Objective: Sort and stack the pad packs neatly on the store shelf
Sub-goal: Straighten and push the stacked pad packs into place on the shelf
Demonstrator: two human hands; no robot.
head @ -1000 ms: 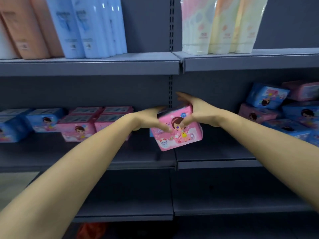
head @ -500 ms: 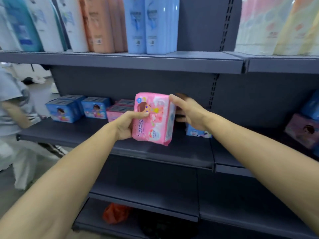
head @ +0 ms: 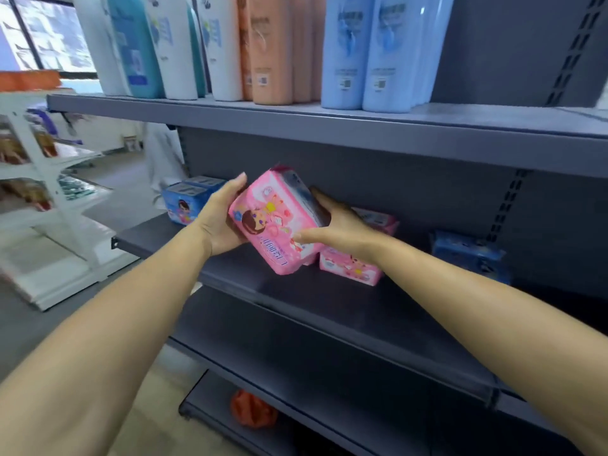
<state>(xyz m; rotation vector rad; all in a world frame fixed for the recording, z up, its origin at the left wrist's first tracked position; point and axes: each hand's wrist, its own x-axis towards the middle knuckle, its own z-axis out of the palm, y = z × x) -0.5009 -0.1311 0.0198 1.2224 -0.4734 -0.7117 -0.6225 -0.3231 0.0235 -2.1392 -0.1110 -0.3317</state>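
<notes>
A pink pad pack (head: pixel 276 225) with a cartoon girl is held tilted above the middle grey shelf (head: pixel 296 291). My left hand (head: pixel 220 222) grips its left side and my right hand (head: pixel 339 225) grips its right side, thumb on the front face. Just behind and to the right, other pink packs (head: pixel 355 268) lie on the shelf, partly hidden by my right hand. Blue packs (head: pixel 184 199) sit at the shelf's left end, and another blue pack (head: pixel 467 255) lies further right.
The upper shelf (head: pixel 329 126) carries tall bottles (head: pixel 368 51) in white, teal, orange and light blue. An orange bag (head: pixel 253 413) lies on the bottom shelf. A white rack (head: pixel 49 199) stands to the left across the aisle.
The view has swung left along the shelf. The pink pack travelled with both hands toward the pink packs on the left section and is now tilted, its face turned up.
</notes>
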